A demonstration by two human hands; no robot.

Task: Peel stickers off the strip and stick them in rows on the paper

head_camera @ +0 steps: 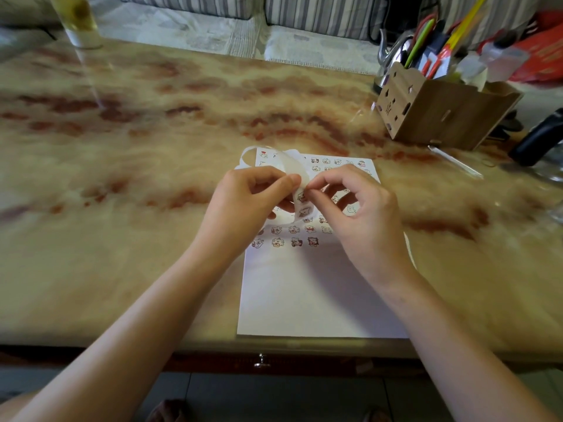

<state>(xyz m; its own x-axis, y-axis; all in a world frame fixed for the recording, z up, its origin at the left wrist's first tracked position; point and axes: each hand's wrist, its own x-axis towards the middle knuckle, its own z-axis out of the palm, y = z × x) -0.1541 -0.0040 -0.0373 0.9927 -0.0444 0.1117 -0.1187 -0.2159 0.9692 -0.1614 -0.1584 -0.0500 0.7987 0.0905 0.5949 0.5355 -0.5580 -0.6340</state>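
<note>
A white sheet of paper (307,293) lies on the table in front of me, its upper half covered with rows of small cartoon stickers (294,229). A pale sticker strip (292,169) curls in a loop above the sheet. My left hand (243,202) pinches the strip between thumb and forefinger. My right hand (362,214) pinches at a sticker on the strip right beside the left fingertips. Both hands hover over the middle rows and hide part of them.
The marbled table (137,178) stretches left and back. A cardboard organiser (438,111) full of pens stands at the back right, with a dark object (536,138) beside it. A glass bottle (79,19) stands at the back left. The table's front edge runs just below the paper.
</note>
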